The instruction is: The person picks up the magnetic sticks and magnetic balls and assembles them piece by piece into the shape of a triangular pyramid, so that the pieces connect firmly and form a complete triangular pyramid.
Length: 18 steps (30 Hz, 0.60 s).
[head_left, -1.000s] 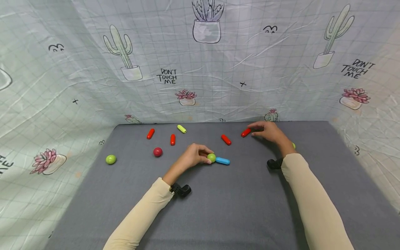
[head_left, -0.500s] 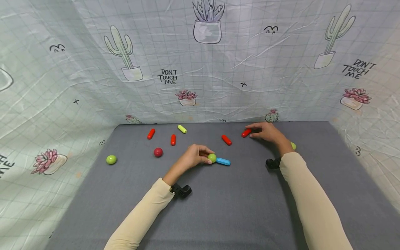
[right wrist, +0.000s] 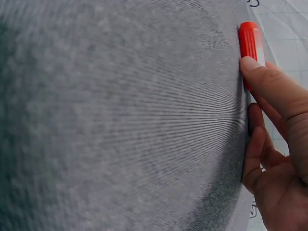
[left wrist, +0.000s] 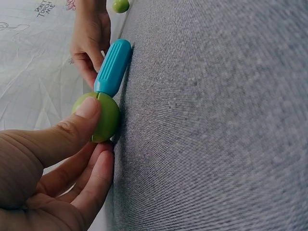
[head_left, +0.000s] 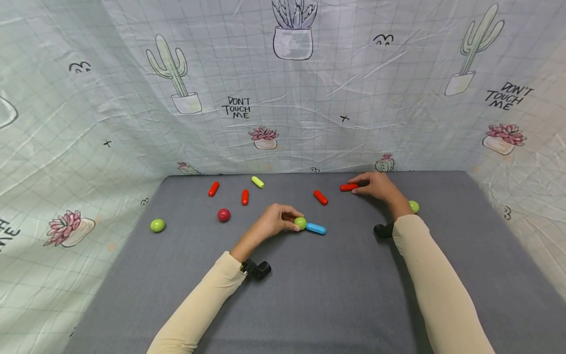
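Note:
My left hand [head_left: 275, 219] pinches a green ball [left wrist: 107, 115] between thumb and fingers, low over the grey cloth. A ridged blue stick [left wrist: 113, 67] with rounded ends runs out from the ball, its near end against it. At the back of the table, my right hand [head_left: 378, 187] pinches a ridged red stick [right wrist: 249, 41] by one end, the thumb on its near side and fingers behind. In the head view that red stick lies almost level, its free end pointing left. Another red stick [head_left: 320, 197] lies just left of it.
On the left lie two red sticks, a yellow-green stick [head_left: 258, 182], a red ball [head_left: 223, 215] and a green ball [head_left: 157, 225]. Another green ball [head_left: 413, 206] sits beside my right wrist. A printed curtain [head_left: 292, 98] stands behind the grey tabletop [head_left: 327, 290].
The right hand's fingers have closed onto the red stick and turned it from slanted to nearly level. My right forearm has shifted slightly left, uncovering more of the green ball. The left hand stays put.

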{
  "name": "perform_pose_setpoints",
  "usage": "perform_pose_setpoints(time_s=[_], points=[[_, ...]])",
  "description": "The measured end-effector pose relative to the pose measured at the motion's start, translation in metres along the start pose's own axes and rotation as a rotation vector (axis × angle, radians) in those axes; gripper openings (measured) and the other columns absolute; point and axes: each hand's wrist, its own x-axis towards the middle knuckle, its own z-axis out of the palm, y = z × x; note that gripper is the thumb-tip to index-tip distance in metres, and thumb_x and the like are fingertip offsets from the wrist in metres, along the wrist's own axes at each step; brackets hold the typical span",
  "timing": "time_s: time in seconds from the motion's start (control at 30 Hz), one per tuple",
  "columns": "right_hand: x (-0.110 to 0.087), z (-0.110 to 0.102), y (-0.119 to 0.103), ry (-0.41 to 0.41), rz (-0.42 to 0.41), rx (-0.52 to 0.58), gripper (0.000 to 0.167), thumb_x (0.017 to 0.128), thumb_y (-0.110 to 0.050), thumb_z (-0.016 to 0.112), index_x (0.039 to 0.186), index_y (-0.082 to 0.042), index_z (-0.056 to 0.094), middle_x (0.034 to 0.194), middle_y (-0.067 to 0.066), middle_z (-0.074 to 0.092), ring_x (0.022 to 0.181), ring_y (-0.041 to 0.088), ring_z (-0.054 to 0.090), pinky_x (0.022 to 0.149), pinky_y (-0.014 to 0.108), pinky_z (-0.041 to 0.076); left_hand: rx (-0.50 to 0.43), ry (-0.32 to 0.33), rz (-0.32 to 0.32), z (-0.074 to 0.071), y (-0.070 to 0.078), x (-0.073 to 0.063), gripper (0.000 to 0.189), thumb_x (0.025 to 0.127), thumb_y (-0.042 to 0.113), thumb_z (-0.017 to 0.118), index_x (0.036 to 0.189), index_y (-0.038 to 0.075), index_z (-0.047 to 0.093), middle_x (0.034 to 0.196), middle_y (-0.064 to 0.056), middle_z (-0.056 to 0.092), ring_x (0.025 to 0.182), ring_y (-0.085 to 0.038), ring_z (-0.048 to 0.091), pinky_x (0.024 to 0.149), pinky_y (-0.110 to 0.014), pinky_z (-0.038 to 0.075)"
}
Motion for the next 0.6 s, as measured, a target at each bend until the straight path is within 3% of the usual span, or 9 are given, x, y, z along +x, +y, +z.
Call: perform_pose_setpoints(time_s=[0.3,0.47,0.53,0.6], points=[[-0.005,0.000,0.003,0.057,0.029,0.027,0.035,0.092,-0.028,0.078,0.124,-0.014,0.075,0.129,0.020,0.067,0.115,0.035,0.059,0.096,0.052,0.047,0.028,-0.002,0.011,0.000,0.000,0.000,0.031,0.083,0.007,0.084,0.113,0.006,0.078,0.105,-0.008,0.077,0.091,-0.011,0.070,0.077,-0.021,0.055],[-0.016,-0.007,0.008,0.097,-0.003,0.029,0.038,0.092,-0.031,0.078,0.126,-0.015,0.074,0.124,0.019,0.069,0.085,0.027,0.060,0.073,0.040,0.050,0.033,-0.017,0.033,0.003,0.001,0.002,0.031,0.085,0.008,0.082,0.116,0.007,0.077,0.109,-0.009,0.076,0.094,-0.013,0.070,0.078,-0.020,0.055],[-0.019,-0.007,0.005,0.103,-0.016,0.036,0.037,0.092,-0.033,0.078,0.125,-0.016,0.075,0.121,0.016,0.071,0.078,0.023,0.055,0.067,0.034,0.046,0.035,-0.019,0.030,0.004,0.000,0.002,0.032,0.086,0.008,0.081,0.118,0.008,0.077,0.112,-0.010,0.075,0.096,-0.014,0.070,0.080,-0.022,0.056],[-0.022,-0.006,0.000,0.101,-0.029,0.047,0.036,0.091,-0.033,0.078,0.124,-0.016,0.076,0.120,0.014,0.073,0.081,0.022,0.057,0.068,0.033,0.046,0.047,-0.025,0.023,0.003,0.000,0.000,0.033,0.088,0.008,0.079,0.121,0.010,0.076,0.115,-0.010,0.074,0.100,-0.015,0.070,0.082,-0.025,0.056]])
